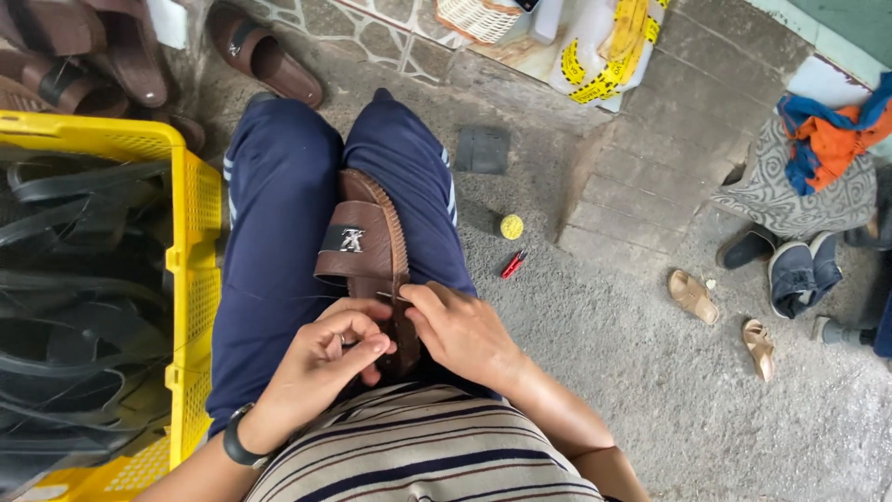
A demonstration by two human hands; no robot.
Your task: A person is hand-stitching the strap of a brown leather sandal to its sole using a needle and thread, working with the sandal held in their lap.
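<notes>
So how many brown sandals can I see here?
4, maybe more: one brown sandal on the lap under both hands, one on the ground ahead, two stacked top left, partly hidden.

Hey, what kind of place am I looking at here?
Probably an informal sandal-making or repair spot on a concrete floor. Both hands, left and right, work on a brown sandal on the lap, beside a yellow crate of black straps, with more sandals nearby.

Only a couple here: crumpled white plastic bag with yellow printed bands (609,46) up top against the tiled ledge, beside a white woven basket (478,17). Small rectangular black-and-silver badge label (350,240) across the brown sandal's strap.
</notes>
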